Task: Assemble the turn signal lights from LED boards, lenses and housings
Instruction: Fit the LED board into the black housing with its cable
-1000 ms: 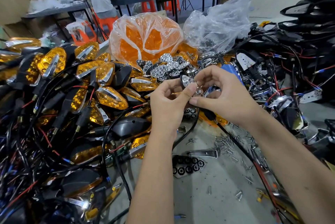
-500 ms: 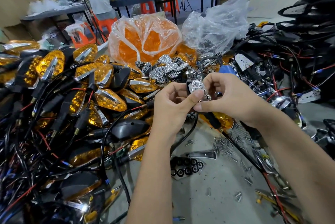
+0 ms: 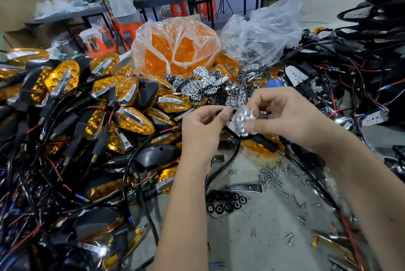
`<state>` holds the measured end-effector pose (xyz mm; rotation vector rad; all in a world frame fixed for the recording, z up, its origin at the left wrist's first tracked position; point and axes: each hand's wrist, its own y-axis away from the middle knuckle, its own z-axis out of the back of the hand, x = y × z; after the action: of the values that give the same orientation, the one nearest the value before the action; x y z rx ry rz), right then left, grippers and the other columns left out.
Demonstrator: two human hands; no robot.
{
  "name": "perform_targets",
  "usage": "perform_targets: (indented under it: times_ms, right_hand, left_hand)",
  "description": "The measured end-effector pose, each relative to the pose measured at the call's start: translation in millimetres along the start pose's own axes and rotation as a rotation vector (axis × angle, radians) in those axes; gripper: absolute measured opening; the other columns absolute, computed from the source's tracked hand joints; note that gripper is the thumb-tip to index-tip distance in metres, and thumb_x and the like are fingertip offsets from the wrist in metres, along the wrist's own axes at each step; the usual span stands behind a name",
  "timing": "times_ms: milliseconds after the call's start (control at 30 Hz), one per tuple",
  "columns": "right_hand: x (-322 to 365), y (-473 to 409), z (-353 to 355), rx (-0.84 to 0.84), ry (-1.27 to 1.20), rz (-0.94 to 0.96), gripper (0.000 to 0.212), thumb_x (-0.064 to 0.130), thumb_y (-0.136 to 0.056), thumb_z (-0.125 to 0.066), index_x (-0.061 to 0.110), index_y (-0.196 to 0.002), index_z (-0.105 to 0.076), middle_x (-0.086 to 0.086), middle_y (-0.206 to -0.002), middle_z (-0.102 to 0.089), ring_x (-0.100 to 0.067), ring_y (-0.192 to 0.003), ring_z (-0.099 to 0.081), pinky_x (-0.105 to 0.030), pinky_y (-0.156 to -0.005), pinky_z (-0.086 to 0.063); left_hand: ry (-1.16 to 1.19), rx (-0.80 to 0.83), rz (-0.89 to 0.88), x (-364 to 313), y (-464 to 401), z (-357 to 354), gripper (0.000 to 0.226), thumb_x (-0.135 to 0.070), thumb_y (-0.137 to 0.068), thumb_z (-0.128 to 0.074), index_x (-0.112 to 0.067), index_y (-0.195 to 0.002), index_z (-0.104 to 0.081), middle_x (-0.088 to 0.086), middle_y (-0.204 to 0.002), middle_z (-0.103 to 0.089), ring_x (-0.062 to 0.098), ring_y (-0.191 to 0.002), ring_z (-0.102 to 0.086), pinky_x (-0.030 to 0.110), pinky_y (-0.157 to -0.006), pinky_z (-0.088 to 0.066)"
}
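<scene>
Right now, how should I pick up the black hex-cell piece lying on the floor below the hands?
Pinch the black hex-cell piece across its narrow width from above, at its right half. It lies flat on bare floor, with cables close on its left and loose screws further up.

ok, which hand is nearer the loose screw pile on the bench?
Right. The right hand hangs just above the screw pile, holding the chrome reflector; the left hand sits further left of it.

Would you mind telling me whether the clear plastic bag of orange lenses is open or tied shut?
Open: the clear plastic bag of orange lenses has loose, untied film gaping at its top, with orange lenses showing inside.
</scene>
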<state>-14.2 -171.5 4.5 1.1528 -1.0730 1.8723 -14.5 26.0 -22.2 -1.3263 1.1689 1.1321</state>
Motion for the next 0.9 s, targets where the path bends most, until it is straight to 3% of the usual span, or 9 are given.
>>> perform_targets:
  times_ms: [67,167,267,400,500,633,733,800,900]
  right_hand:
    - [1.2,-0.2,-3.7,0.025,0.023,0.029,0.028,0.021,-0.078,-0.09,0.011,-0.08,-0.064,-0.011,-0.084,-0.067,-0.028,-0.079,-0.061,-0.047,-0.073,-0.053]
    - [1.8,1.0,-7.3,-0.076,-0.088,0.09,0.026,0.008,-0.079,-0.086,0.002,-0.08,-0.061,-0.004,-0.076,-0.062,-0.018,-0.07,-0.057,-0.029,-0.068,-0.048]
    - [5.7,-0.3,-9.4,-0.01,0.04,0.051,0.022,0.003,-0.08,-0.086,0.001,-0.079,-0.065,-0.017,-0.082,-0.067,-0.037,-0.074,-0.059,-0.044,-0.068,-0.048]
    - [6.4,-2.4,-17.1,0.039,0.142,0.011,0.019,0.006,-0.079,-0.088,0.011,-0.092,-0.075,-0.005,-0.085,-0.075,-0.005,-0.067,-0.059,-0.018,-0.062,-0.046]
    - [4.7,-2.7,-15.7,-0.135,-0.226,0.011,0.031,0.009,-0.083,-0.079,0.016,-0.112,-0.076,-0.005,-0.095,-0.077,-0.015,-0.085,-0.071,-0.024,-0.079,-0.057]
    - [-0.3,-6.5,-6.5,-0.468,-0.396,-0.179,0.011,0.004,-0.102,-0.057,0.01,-0.102,-0.066,-0.008,-0.094,-0.068,-0.023,-0.088,-0.065,-0.048,-0.092,-0.059]
    - [4.4,-11.1,-11.1,-0.554,-0.421,-0.33,0.032,-0.011,-0.1,-0.032,0.01,-0.095,-0.056,-0.009,-0.079,-0.049,-0.021,-0.068,-0.046,-0.041,-0.067,-0.045]
    - [8.2,-15.0,-14.9,-0.53,-0.381,-0.409,0.026,-0.004,-0.098,-0.029,0.009,-0.093,-0.051,-0.003,-0.068,-0.037,-0.018,-0.058,-0.029,-0.033,-0.058,-0.027]
    - [8.1,-12.0,-17.7,-0.408,-0.051,-0.405,0.022,0.034,-0.1,-0.059,0.014,-0.093,-0.056,0.008,-0.065,-0.038,-0.01,-0.054,-0.03,-0.024,-0.056,-0.031]
  left_hand:
    - [-0.025,-0.044,-0.046,1.1,-1.3,0.0,0.006,-0.015,-0.093,-0.077,-0.017,-0.095,-0.082,0.009,-0.095,-0.08,0.033,-0.097,-0.075,0.058,-0.091,-0.06]
    - [-0.068,-0.087,-0.121,1.5,-3.0,0.5,0.008,-0.015,-0.093,-0.077,-0.018,-0.098,-0.083,0.003,-0.094,-0.081,0.028,-0.096,-0.076,0.057,-0.091,-0.06]
    - [-0.183,-0.104,-0.202,2.4,-5.1,1.7,0.012,-0.01,-0.092,-0.078,-0.019,-0.097,-0.083,-0.004,-0.09,-0.08,0.018,-0.089,-0.076,0.05,-0.086,-0.061]
    - [-0.327,-0.026,-0.246,3.4,-4.7,1.0,0.018,-0.005,-0.086,-0.08,-0.02,-0.095,-0.082,-0.005,-0.086,-0.078,0.015,-0.085,-0.074,0.041,-0.077,-0.062]
    - [-0.311,-0.027,-0.204,4.4,-4.0,-0.9,0.019,-0.011,-0.086,-0.084,-0.026,-0.096,-0.077,-0.008,-0.083,-0.077,0.008,-0.079,-0.074,0.036,-0.073,-0.062]
    - [-0.203,-0.091,-0.18,5.8,-5.0,1.6,0.013,-0.024,-0.088,-0.084,-0.024,-0.098,-0.076,-0.002,-0.079,-0.074,0.008,-0.073,-0.07,0.035,-0.07,-0.058]
    - [-0.086,-0.097,-0.179,3.3,-5.1,3.2,0.005,-0.027,-0.089,-0.081,-0.025,-0.087,-0.077,0.008,-0.084,-0.076,0.027,-0.083,-0.074,0.052,-0.079,-0.063]
    - [-0.027,-0.1,-0.181,2.3,-5.4,3.3,0.006,-0.03,-0.088,-0.08,-0.026,-0.084,-0.079,0.013,-0.086,-0.075,0.042,-0.09,-0.071,0.065,-0.081,-0.06]
    - [-0.001,-0.095,-0.205,1.8,-5.6,4.2,0.006,-0.029,-0.087,-0.082,-0.024,-0.086,-0.082,0.016,-0.083,-0.072,0.05,-0.091,-0.066,0.068,-0.08,-0.058]
